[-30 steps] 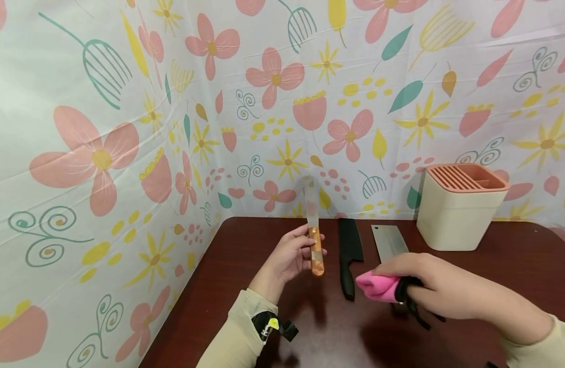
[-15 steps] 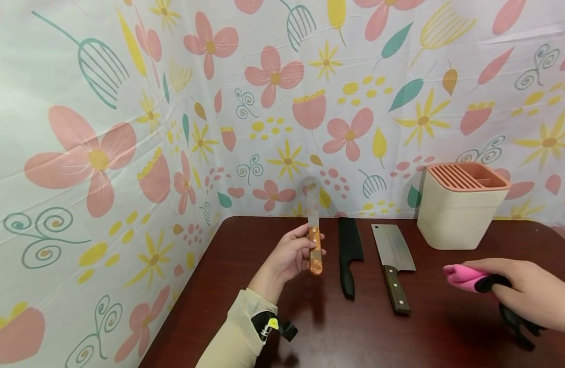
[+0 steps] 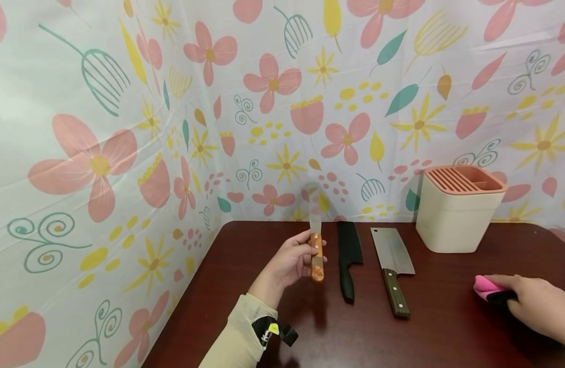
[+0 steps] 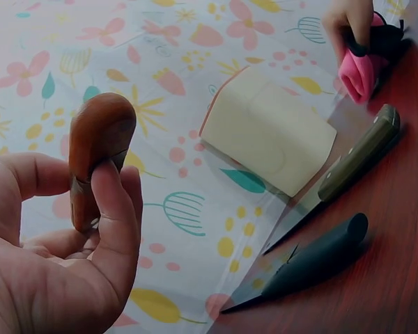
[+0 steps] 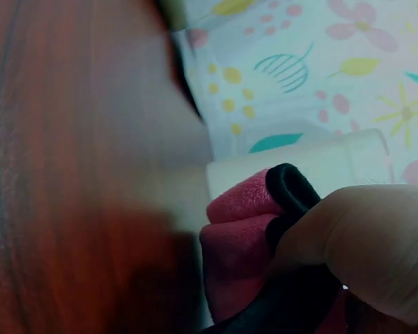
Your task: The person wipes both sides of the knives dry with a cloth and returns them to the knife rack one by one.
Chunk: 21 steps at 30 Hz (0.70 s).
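Note:
My left hand (image 3: 289, 259) holds a narrow-bladed knife by its orange-brown riveted handle (image 3: 317, 274), the shiny blade (image 3: 315, 209) pointing up. In the left wrist view, fingertips and thumb pinch that handle (image 4: 101, 129), seen end-on. Over at the right, my right hand (image 3: 542, 306) grips a folded pink cloth (image 3: 483, 287) with black edging, low over the table. The thumb presses across the cloth (image 5: 240, 261) in the right wrist view. Between the hands lie a black knife (image 3: 350, 248) and a cleaver (image 3: 395, 251) with a dark wooden handle, both handles toward me.
A cream knife holder (image 3: 457, 222) with an orange slotted top stands at the back right of the dark red-brown table (image 3: 356, 342). Flower-printed fabric (image 3: 264, 128) hangs behind the table and along its left side.
My right hand has carried the pink cloth rightward from over the cleaver, whose handle now shows fully. The left hand and its upright knife stay nearly still; the view has tilted slightly.

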Available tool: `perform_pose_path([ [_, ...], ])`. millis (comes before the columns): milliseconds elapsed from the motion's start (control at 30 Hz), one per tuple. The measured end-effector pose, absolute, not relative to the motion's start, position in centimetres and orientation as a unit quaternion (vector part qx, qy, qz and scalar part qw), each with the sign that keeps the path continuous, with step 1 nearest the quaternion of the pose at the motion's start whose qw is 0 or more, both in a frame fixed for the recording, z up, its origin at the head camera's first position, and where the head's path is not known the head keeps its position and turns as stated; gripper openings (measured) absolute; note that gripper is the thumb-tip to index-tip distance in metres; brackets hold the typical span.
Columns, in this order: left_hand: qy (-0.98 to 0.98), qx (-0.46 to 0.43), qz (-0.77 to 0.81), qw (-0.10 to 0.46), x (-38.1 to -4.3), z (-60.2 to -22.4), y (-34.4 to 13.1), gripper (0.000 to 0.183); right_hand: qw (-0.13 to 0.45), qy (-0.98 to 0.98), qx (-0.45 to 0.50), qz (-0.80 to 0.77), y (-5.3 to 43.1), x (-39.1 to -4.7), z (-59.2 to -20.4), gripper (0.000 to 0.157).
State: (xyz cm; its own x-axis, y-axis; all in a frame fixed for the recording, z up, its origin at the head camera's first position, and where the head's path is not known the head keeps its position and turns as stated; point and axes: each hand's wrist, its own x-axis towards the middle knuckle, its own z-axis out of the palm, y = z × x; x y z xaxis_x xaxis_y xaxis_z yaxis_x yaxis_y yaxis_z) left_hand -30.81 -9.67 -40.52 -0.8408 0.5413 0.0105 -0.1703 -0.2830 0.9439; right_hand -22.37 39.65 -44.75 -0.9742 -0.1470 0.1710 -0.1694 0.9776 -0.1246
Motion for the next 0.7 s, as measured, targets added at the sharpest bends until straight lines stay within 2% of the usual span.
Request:
perform_pose_path([
  [167,0.569,0.176,0.769,0.233,-30.7,-40.5,-9.6,0.061,0.079,-0.989,0.08,0.094,39.8,-23.2,-46.2,0.048],
  [367,0.576,0.178,0.762,0.237,-30.6,-40.4,-9.4,0.059,0.038,-0.99,0.063,0.124,40.2,-23.7,-47.1,0.066],
  [533,0.583,0.177,0.756,0.239,-30.4,-40.4,-9.3,0.058,0.058,-0.983,0.055,0.165,40.7,-23.4,-47.1,0.073],
  [700,0.593,0.173,0.749,0.24,-30.4,-40.4,-9.2,0.058,0.049,-0.983,0.039,0.174,40.4,-23.3,-46.7,0.077],
])
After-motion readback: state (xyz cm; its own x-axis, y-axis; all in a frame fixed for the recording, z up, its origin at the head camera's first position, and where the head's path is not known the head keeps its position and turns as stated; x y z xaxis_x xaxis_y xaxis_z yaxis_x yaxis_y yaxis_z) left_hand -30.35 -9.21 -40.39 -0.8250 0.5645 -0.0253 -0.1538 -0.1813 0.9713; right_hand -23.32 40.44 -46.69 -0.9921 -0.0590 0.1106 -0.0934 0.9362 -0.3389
